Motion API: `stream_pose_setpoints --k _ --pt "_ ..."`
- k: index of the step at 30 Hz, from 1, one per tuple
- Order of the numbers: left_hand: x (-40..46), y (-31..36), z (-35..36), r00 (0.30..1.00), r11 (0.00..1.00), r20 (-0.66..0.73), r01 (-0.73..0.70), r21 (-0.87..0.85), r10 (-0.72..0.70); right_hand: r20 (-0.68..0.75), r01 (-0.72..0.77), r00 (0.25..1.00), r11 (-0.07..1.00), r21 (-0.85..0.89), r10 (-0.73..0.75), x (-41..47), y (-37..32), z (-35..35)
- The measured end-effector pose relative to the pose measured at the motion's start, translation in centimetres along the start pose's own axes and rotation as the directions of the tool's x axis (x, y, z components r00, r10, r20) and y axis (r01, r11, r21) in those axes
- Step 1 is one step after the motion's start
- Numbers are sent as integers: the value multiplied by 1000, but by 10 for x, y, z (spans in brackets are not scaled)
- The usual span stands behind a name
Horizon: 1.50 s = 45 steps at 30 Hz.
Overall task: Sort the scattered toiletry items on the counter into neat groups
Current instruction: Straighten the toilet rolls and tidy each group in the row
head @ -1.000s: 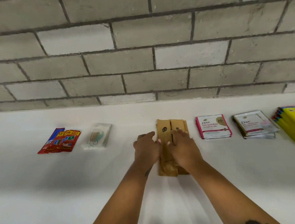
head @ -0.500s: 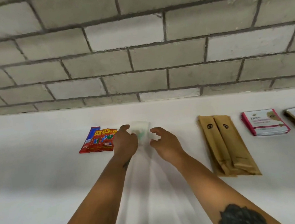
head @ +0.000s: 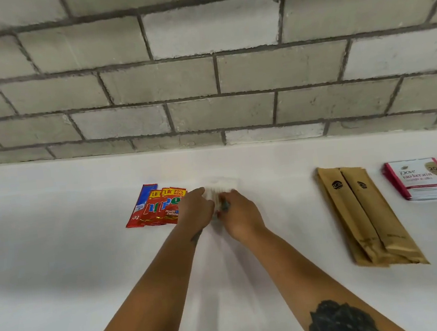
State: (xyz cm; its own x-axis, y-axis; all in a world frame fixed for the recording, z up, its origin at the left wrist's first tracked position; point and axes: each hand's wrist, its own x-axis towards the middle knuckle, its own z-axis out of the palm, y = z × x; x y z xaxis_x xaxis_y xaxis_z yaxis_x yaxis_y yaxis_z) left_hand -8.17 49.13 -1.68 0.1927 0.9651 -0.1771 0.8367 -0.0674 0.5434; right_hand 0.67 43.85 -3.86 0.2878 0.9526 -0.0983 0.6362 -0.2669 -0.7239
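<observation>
Fingers (head: 201,194) of the left hand (head: 196,211) and of the right hand (head: 240,213) curled round a clear packet of cotton swabs (head: 221,189) (blurred, contents hard to make out), pinching it from both sides low over the white desk (head: 61,278). Just left, touching the left hand: red toothpaste sachets (head: 157,207). Well apart to the right: brown paper sleeves (head: 364,214), then Dove sachets (head: 421,179), near the brick wall (head: 201,72).
</observation>
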Motion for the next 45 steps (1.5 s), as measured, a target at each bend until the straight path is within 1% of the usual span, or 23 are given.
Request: stream_pose_setpoints --k 4,10,11,13,16,21,28,33,37,39,41,45 --pt "-14 6 10 1000 1000 -1 -2 -13 2 8 4 1000 999 -39 -4 -16 9 -9" --pt "-39 36 32 998 997 24 -52 -58 53 -8 -17 1000 999 -32 16 -34 39 -32" --pt "-43 42 34 997 995 31 -63 -72 66 -15 -19 1000 999 -26 19 -36 44 -37" --pt "-44 51 43 998 992 49 -42 -118 48 -32 -25 999 1000 -14 25 -40 52 -46" --pt "-43 67 54 997 979 49 -45 -197 55 -46 -31 999 999 -44 29 -41 63 -60" --pt "-38 87 65 997 986 42 -57 -157 64 -49 -38 998 997 -73 35 -32 74 -80" --pt "-27 97 72 994 987 61 -81 -138 90 -58 -45 998 996 -83 40 -24 80 -90" --pt "-20 97 76 997 979 43 -56 -196 66 -53 -46 998 996 -79 42 -20 80 -92" --pt "-20 94 73 993 983 95 -51 -175 68 -50 -57 997 993 -105 52 -20 78 -88" --pt "-19 86 69 995 983 82 -44 -180 60 -47 -67 997 987 -143 61 -21 74 -84" --pt "-18 76 61 999 972 25 -35 -233 42 -74 -51 996 988 -143 41 -23 66 -81" --pt "-13 49 26 991 975 -130 -38 -218 10 -132 79 987 993 -93 -91 -24 30 -66"
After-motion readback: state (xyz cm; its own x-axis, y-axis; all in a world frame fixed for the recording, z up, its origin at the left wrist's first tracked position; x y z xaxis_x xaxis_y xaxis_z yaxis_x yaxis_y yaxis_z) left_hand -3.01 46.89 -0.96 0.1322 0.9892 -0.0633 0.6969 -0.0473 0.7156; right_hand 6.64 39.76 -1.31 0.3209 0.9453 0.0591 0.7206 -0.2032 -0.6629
